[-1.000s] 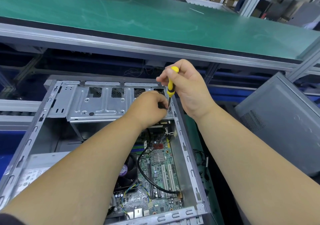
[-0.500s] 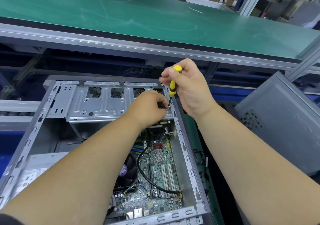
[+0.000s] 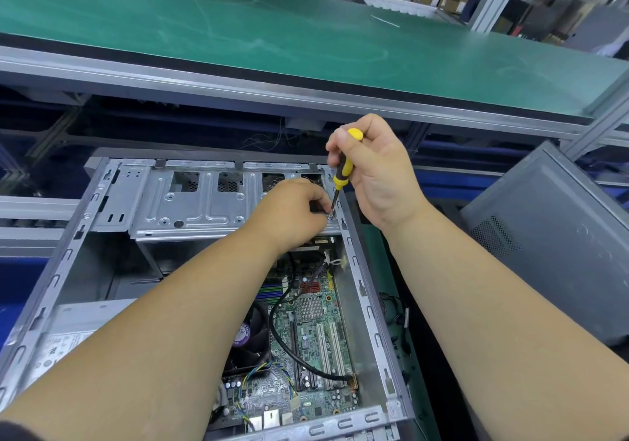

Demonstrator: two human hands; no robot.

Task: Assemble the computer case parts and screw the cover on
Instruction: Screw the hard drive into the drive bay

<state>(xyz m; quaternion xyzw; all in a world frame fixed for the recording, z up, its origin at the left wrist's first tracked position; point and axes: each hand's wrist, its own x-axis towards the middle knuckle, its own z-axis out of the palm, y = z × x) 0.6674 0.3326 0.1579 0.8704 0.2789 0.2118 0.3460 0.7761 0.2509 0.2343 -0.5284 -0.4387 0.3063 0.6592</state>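
Bare steel shows all round the open computer case, which lies on its side at the edge of the workbench with its inside facing the camera. A drive bracket sits across the far end of the frame, and the motherboard, a black cable and the cooling fan are in place below it. The right hand curls its fingers and thumb round the yellow-handled screwdriver, held nearly upright, its tip set on a screw at the bracket's right corner, just beside the case wall. The left hand is curled beside that screw, fingertips pinched at the tip of the driver; whether they touch the screw itself cannot be told.

Judging from this, the task is in its middle part: the inner parts look fitted and the bracket is being fastened, but it is unclear how far the screw is seated. The grey side cover leans apart from the case on the right, so sliding it on and screwing it down is not yet done.
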